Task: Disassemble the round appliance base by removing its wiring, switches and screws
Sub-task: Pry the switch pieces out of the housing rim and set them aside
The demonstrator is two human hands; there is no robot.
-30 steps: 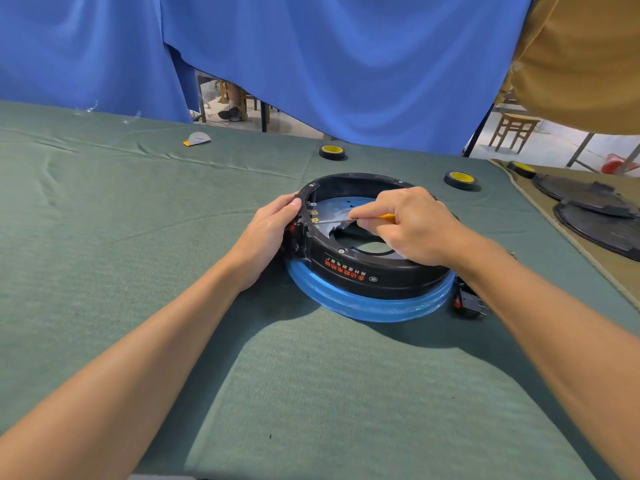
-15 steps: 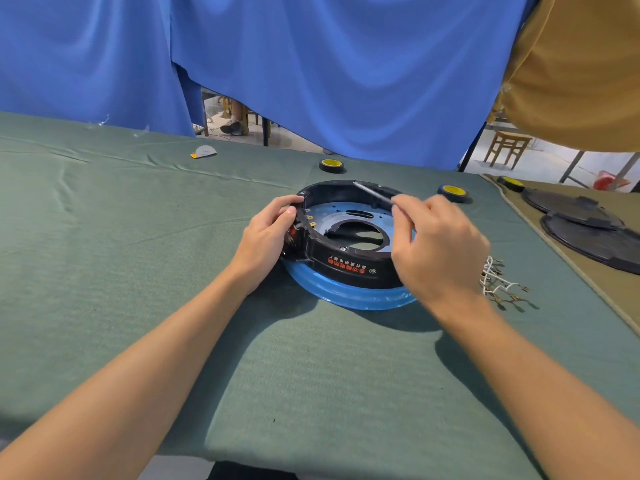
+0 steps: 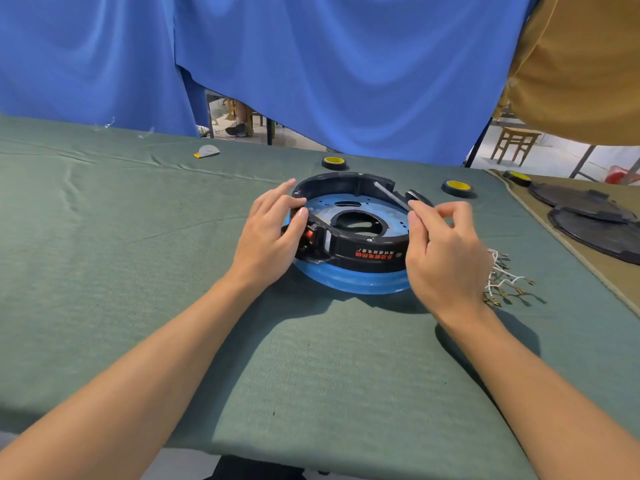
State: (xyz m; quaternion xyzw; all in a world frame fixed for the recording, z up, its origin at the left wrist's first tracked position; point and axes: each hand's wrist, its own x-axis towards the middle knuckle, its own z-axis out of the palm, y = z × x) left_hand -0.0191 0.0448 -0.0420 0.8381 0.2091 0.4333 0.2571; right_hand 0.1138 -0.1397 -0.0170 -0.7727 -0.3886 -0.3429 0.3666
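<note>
Base: the round appliance base, a black ring over a blue rim, is sitting open side up on the green cloth at the centre of the frame.
Left hand: the left hand is resting on the base's left edge. Its fingers are lying nearly straight and spread in a wide, loose grip, and its thumb is lying beside the red switch.
Right hand: the right hand is sitting at the base's right edge, with thumb and forefinger pinching the screwdriver. Only its metal shaft is showing, slanting up and left over the ring's far right.
Wiring: a loose wire bundle, white with brass terminals, is lying on the cloth just right of the right hand, apart from the base.
Tape rolls: one tape roll is sitting just above the base and another roll is sitting to its upper right.
Covers: two dark round covers are lying at the right edge.
</note>
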